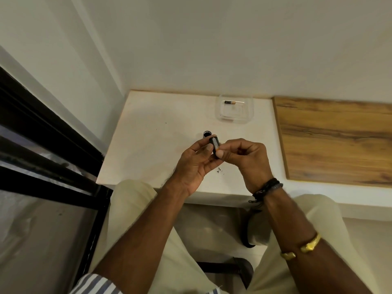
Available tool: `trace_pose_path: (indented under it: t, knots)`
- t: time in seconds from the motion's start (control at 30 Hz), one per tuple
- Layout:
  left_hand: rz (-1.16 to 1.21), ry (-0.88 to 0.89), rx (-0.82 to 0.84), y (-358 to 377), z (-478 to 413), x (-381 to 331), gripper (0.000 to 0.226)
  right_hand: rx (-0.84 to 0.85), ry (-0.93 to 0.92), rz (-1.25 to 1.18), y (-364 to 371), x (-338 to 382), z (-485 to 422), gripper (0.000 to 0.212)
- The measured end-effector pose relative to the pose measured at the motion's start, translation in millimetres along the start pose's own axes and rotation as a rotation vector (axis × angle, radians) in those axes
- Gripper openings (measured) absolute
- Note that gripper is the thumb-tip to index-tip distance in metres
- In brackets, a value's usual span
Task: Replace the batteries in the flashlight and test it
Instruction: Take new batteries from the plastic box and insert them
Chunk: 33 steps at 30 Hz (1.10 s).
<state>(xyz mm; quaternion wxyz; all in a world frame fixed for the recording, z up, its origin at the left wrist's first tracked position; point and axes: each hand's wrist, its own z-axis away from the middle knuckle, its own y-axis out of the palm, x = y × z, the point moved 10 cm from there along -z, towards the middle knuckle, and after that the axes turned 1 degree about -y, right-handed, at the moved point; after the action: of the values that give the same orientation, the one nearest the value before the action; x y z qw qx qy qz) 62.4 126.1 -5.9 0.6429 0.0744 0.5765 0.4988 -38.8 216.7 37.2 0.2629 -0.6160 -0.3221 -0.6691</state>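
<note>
Clear tray [234, 119] with spare battery [230, 102] at worktop [148, 145] rear; black cap [206, 134] behind hands. Battery holder [214, 145] — long axis tilted up-left — clamped in left hand [194, 164] grip; right hand [246, 154] fingertips pinched on its near end.

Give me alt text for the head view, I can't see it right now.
Over a white table, the left hand and right hand together hold a small black battery holder. A black flashlight part stands just behind, and one battery lies in a clear tray farther back.
</note>
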Motion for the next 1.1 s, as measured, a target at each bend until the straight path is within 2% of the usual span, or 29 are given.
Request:
trace_pose_path:
  t: [0.1, 0.27, 0.47, 0.6, 0.67, 0.83, 0.97, 1.1]
  knots:
    - [-0.056, -0.007, 0.033, 3.3, 0.9, 0.8, 0.029, 0.005, 0.132, -0.121, -1.8, -12.4, -1.7, 0.02]
    - [-0.077, 0.055, -0.085, -6.3, -3.8, -9.2, 0.033, -0.023, 0.137, -0.083, -0.4, -11.2, -11.5, 0.017]
    - [0.151, 0.129, -0.154, -34.0, -17.0, -36.8, 0.039, -0.275, 0.203, 0.004, -36.9, -20.3, -64.5, 0.012]
    - [0.297, 0.099, -0.161, -45.7, -30.6, -38.9, 0.039, -0.397, 0.178, 0.258, -61.7, -21.7, -123.9, 0.019]
    - [0.321, 0.082, -0.142, -45.3, -36.7, -37.9, 0.036, -0.404, 0.144, 0.436, -67.9, -22.0, -153.8, 0.016]
    - [0.317, 0.042, -0.044, -40.7, -44.3, -34.5, 0.039, -0.34, 0.124, 0.825, -68.7, -34.6, -218.2, 0.02]
    - [0.316, 0.024, -0.015, -40.1, -45.5, -36.0, 0.04, -0.269, 0.226, 0.991, -68.0, -56.4, -245.0, 0.029]
    - [0.273, 0.033, -0.018, -41.2, -46.0, -38.6, 0.038, -0.203, 0.226, 1.144, -61.0, -63.6, -253.9, 0.028]
